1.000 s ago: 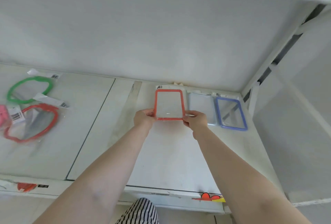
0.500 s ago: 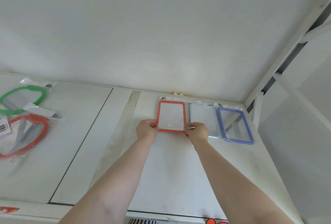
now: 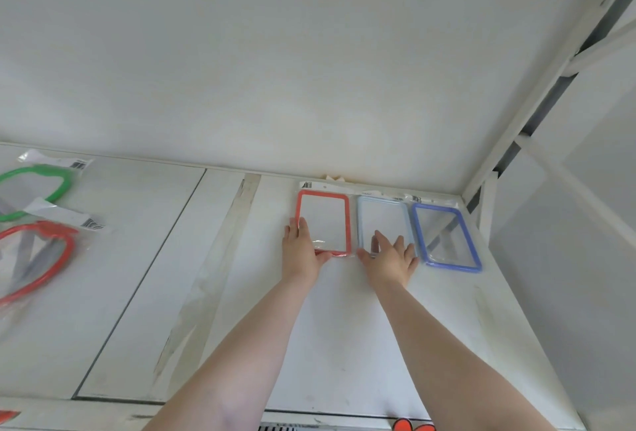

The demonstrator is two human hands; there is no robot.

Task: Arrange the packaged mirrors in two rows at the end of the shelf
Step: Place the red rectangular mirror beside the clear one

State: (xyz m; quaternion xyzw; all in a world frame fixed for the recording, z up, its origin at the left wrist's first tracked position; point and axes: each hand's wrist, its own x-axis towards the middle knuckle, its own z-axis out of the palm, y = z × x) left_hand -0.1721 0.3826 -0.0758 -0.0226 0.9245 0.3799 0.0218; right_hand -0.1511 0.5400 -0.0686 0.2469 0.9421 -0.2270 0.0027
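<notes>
Three rectangular packaged mirrors lie side by side against the back wall at the shelf's right end: a red-framed mirror (image 3: pixel 325 220), a pale blue-framed mirror (image 3: pixel 382 217) and a dark blue-framed mirror (image 3: pixel 445 238). My left hand (image 3: pixel 303 251) lies flat on the lower left corner of the red-framed mirror, thumb along its bottom edge. My right hand (image 3: pixel 390 256) rests with fingers spread on the near end of the pale blue-framed mirror, holding nothing.
On the left part of the white shelf (image 3: pixel 344 344) lie a green round packaged mirror (image 3: pixel 34 186) and a red round packaged mirror (image 3: pixel 38 258), both cut off by the frame edge. A white upright post (image 3: pixel 488 196) stands at the right back corner.
The red-framed mirror has gone from held between both hands to lying flat by the pale blue one. My right hand let go and moved onto the pale blue mirror; my left flattened.
</notes>
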